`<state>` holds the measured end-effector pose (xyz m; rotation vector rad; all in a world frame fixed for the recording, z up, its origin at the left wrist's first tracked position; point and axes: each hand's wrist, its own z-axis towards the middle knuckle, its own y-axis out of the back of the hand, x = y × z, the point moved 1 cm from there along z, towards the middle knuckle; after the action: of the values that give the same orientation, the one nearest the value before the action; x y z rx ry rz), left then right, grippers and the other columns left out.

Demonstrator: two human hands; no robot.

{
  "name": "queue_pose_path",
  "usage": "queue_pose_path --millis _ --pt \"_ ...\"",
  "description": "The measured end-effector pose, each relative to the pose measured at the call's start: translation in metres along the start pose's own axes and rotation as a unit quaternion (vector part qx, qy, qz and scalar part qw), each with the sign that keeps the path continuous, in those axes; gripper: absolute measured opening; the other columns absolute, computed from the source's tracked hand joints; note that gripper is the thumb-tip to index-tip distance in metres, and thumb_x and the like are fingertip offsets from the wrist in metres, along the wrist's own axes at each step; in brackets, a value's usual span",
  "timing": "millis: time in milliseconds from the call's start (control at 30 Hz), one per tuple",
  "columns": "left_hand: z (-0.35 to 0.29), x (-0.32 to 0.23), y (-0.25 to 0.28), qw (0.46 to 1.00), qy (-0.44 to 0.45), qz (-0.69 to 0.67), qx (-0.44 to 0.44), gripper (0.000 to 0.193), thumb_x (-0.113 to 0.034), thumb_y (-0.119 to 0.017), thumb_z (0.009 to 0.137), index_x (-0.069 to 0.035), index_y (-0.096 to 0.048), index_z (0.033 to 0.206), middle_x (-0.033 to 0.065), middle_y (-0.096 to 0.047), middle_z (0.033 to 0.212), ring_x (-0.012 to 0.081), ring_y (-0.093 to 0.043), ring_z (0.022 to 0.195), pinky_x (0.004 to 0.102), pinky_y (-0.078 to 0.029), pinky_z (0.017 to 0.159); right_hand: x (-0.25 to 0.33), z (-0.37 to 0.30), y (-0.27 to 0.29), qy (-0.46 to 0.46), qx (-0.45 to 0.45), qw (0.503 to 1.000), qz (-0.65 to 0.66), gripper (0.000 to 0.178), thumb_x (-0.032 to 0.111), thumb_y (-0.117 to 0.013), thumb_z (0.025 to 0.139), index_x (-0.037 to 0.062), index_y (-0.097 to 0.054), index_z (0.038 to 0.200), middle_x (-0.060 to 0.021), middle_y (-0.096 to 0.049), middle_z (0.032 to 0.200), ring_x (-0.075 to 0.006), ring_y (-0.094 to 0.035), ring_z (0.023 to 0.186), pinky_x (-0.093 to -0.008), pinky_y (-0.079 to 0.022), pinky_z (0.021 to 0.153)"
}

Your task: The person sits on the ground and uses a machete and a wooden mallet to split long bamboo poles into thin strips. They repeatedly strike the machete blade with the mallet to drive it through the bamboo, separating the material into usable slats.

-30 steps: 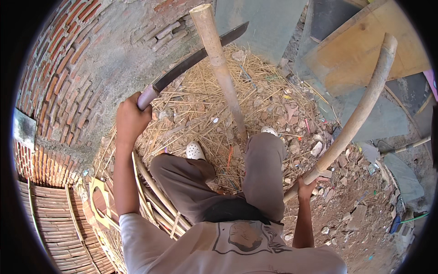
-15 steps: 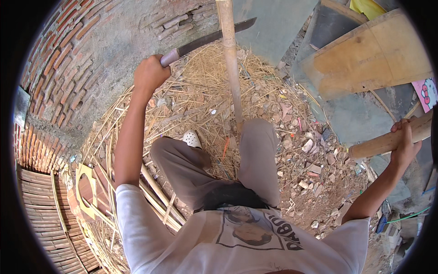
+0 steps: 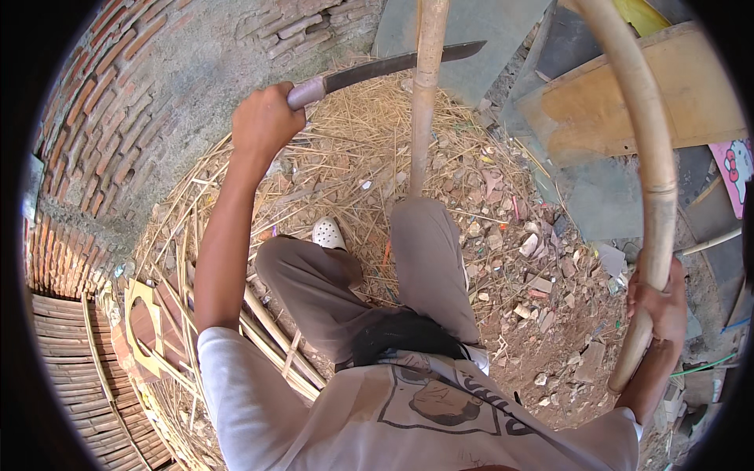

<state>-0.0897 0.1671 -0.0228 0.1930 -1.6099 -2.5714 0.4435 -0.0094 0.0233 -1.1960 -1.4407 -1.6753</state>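
My left hand [image 3: 267,122] is wrapped around the pale handle of a machete [image 3: 365,74]. Its long dark blade points right and passes behind an upright bamboo pole [image 3: 425,102]; whether they touch I cannot tell. The pole's lower end goes down behind my right knee. At the right, my right hand [image 3: 658,297] grips a second bamboo pole [image 3: 658,177] near its lower end. That pole rises past the hand and curves up out of the top of the picture.
Straw and broken rubble [image 3: 542,267] cover the ground. A brick wall [image 3: 149,102] rises at left, above a slatted bamboo panel [image 3: 71,369]. Split bamboo strips [image 3: 275,345] lie by my left leg. Wooden boards [image 3: 628,102] and grey sheets lean at the upper right.
The right-hand bamboo pole has swung from lying sideways to standing nearly upright, and my right hand came lower and inward. The machete and the upright pole have shifted right.
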Motion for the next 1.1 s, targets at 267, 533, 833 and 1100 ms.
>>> queue_pose_path --millis 267,533,833,1100 --pt "-0.007 0.015 -0.008 1.000 0.015 -0.020 -0.005 0.027 -0.024 -0.062 0.079 -0.016 -0.074 0.101 0.0190 -0.072 0.084 0.0384 -0.070 0.080 0.0468 -0.056 0.074 0.026 0.012 0.029 0.291 -0.096 0.945 0.117 0.028 0.007 -0.059 0.081 -0.0004 -0.051 0.107 -0.0088 -0.056 0.081 -0.0160 -0.056 0.066 -0.0305 -0.050 0.059" --pt "-0.010 0.011 0.003 0.999 -0.020 0.026 -0.024 0.029 -0.024 -0.062 0.077 -0.015 -0.075 0.102 0.0184 -0.072 0.083 0.0377 -0.070 0.080 0.0466 -0.057 0.075 -0.067 -0.035 -0.061 -0.155 0.151 0.976 -0.035 0.032 0.001 -0.068 0.069 -0.0084 -0.055 0.098 -0.0091 -0.059 0.071 -0.0172 -0.059 0.055 -0.0328 -0.049 0.051" --pt "-0.009 0.014 -0.016 1.000 0.018 -0.012 -0.012 0.028 -0.023 -0.061 0.078 -0.014 -0.075 0.101 0.0202 -0.072 0.086 0.0383 -0.071 0.081 0.0473 -0.057 0.076 0.011 -0.024 0.046 0.269 -0.082 0.950 0.134 0.026 0.005 -0.056 0.084 0.0012 -0.043 0.107 -0.0069 -0.049 0.079 -0.0141 -0.050 0.070 -0.0296 -0.044 0.060" --pt "0.003 0.009 -0.028 1.000 -0.018 0.006 -0.015 0.026 -0.021 -0.062 0.077 -0.012 -0.075 0.098 0.0189 -0.072 0.085 0.0379 -0.070 0.080 0.0474 -0.057 0.075 -0.103 0.011 -0.110 -0.197 0.178 0.962 -0.061 0.033 -0.001 -0.065 0.070 -0.0088 -0.054 0.100 -0.0088 -0.059 0.069 -0.0179 -0.058 0.050 -0.0334 -0.048 0.047"
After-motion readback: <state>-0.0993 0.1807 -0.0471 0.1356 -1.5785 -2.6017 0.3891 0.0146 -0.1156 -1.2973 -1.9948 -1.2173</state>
